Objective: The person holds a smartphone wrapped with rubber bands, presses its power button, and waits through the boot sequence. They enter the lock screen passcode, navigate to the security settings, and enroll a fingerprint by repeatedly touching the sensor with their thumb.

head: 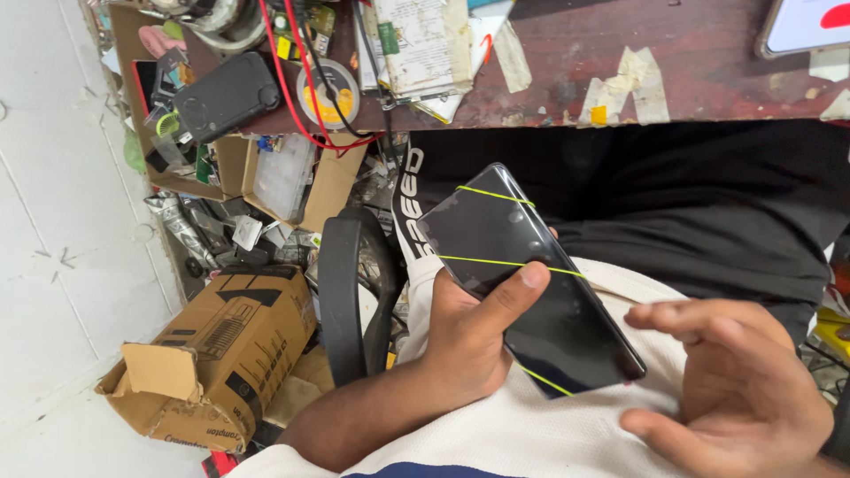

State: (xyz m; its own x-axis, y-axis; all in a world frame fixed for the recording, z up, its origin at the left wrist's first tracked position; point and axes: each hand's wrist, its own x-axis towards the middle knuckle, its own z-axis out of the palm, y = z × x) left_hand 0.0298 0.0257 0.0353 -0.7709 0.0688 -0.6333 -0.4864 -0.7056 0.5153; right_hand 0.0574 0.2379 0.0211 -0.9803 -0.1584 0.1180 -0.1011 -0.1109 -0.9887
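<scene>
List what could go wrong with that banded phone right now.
The phone rests only in the left hand, thumb on the glass, over the lap: it could slip. The thin yellow bands look taut and might snap or slide off. The right hand is open beside it, not supporting it.

there is one view only, from a camera worn on the person's head, so no second view shares any of the scene. it looks steeply down over the person's lap, close to both hands. the left hand (460, 341) sits near the centre and the right hand (735, 389) is cut by the lower right edge. the workbench (708, 62) edge crosses the top, and the floor falls away at left.
</scene>
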